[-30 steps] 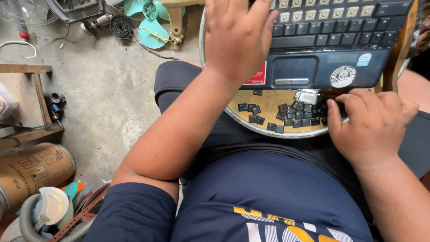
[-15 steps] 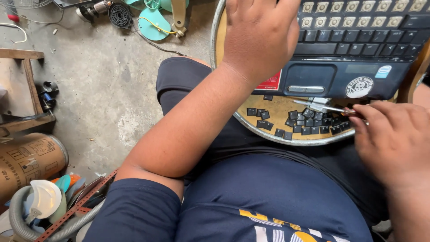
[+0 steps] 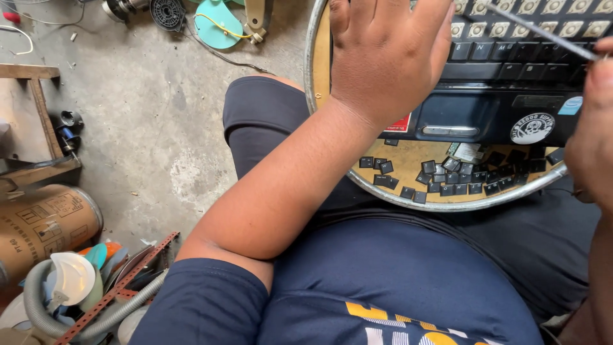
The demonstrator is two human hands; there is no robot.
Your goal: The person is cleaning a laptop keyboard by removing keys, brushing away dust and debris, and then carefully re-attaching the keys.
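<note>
Laptop point(image 3: 504, 96) lies under the left hand point(image 3: 383, 57), fingers spread flat.

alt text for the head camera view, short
Looking down at a seated person whose left hand rests flat on a laptop with many keys missing, while the right hand holds a thin metal tool over the keyboard. Loose black keycaps lie on the round metal-rimmed tray beneath, on their lap.

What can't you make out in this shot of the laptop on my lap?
- Head view: left hand covers the keyboard's left part.
- Right hand is cut by the right edge; its grip on the thin metal tool is unclear.
- Loose keycaps: legends too small.
</note>
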